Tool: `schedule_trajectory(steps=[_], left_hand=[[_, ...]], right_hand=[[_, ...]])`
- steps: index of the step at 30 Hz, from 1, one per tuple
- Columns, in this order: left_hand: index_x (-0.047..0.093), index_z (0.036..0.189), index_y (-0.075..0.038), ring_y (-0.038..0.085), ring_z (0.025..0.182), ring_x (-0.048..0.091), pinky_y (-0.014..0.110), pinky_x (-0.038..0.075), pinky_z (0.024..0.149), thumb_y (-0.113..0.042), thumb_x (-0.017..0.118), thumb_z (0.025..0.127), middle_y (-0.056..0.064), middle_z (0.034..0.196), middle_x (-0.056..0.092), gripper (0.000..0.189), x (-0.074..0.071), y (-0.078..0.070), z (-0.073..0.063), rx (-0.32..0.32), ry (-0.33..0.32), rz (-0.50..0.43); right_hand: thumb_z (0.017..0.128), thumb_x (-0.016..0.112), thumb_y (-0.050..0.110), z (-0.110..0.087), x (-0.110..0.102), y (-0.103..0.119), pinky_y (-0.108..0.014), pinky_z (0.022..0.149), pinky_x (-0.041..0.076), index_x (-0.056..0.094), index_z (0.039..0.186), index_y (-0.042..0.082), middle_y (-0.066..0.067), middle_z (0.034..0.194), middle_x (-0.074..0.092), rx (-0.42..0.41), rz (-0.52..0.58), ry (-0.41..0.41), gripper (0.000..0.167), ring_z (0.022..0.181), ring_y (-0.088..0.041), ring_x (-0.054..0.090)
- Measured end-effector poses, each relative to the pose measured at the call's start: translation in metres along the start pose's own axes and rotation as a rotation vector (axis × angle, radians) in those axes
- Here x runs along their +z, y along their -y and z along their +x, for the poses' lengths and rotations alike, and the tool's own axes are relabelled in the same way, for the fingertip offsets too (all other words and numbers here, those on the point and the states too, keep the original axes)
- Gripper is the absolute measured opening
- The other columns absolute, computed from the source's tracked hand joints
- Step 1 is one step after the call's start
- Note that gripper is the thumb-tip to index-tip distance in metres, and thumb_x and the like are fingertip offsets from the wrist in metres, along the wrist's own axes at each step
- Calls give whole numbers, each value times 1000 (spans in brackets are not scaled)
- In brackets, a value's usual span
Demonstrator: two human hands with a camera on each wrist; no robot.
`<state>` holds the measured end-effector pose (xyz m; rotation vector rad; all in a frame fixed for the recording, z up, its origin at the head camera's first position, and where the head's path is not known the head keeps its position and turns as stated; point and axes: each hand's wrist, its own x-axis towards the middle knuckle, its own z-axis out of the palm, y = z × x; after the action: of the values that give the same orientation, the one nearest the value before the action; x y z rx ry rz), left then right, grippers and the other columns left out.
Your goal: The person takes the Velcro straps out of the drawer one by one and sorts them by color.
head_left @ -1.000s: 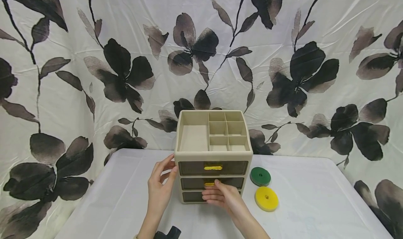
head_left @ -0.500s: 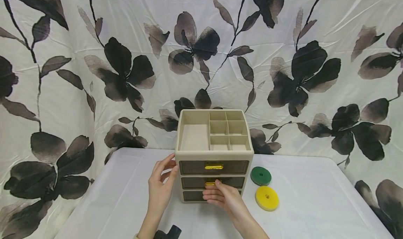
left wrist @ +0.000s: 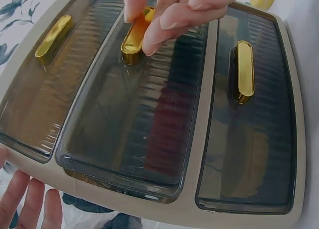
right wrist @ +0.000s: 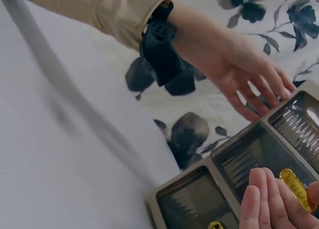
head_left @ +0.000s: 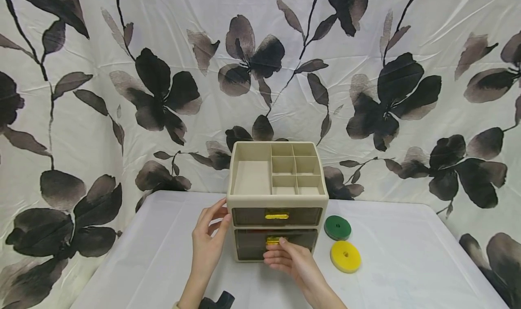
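A cream desktop organizer (head_left: pixel 277 201) with smoky drawer fronts stands on the white table. Its middle drawer (head_left: pixel 250 246) is pulled out a little, covering most of the bottom drawer from above. My right hand (head_left: pixel 296 264) pinches that drawer's gold handle (left wrist: pixel 133 40) between thumb and fingers. Something dark red (left wrist: pixel 167 122) shows through the middle drawer front in the left wrist view. My left hand (head_left: pixel 209 241) rests on the organizer's left side, fingers fairly straight and thumb near the front corner. The top drawer (head_left: pixel 248 216) sits closed.
Right of the organizer lie a green disc (head_left: pixel 337 228) and a yellow disc (head_left: pixel 345 256), each with a small centre hole. A black device (head_left: pixel 217 301) is by my left wrist at the table's near side. Floral cloth (head_left: pixel 163 96) hangs behind the table.
The middle drawer has come forward from its closed position, drawn by my right hand on the handle. My left hand has stayed against the organizer's side.
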<state>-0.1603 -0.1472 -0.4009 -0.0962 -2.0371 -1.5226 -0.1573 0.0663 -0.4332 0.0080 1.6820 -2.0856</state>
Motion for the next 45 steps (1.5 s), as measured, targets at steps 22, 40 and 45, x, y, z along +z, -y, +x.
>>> schedule_trajectory(steps=[22,40,45], left_hand=[[62,127,-21,2,96,57,12,49,81,-8,67,89,1,103,61,40,-2,-3,0,7,-9,-33],[61,128,-24,4,97,57,17,51,82,-9,68,88,0,104,61,42,-1,-2,0,-26,18,-22],[61,128,-22,3,98,57,18,52,83,-8,68,88,1,104,61,43,-2,-2,1,-27,19,-10]], right_hand=[[98,48,46,-21,1,-10,-28,87,56,59,124,-6,-1,98,73,44,-13,76,60,90,-12,69],[100,46,41,-39,-4,-19,-29,89,56,59,121,-10,-5,100,73,52,-7,105,57,90,-15,70],[99,46,44,-44,-4,-21,-28,87,56,58,122,-12,-5,100,73,55,-29,133,62,88,-13,69]])
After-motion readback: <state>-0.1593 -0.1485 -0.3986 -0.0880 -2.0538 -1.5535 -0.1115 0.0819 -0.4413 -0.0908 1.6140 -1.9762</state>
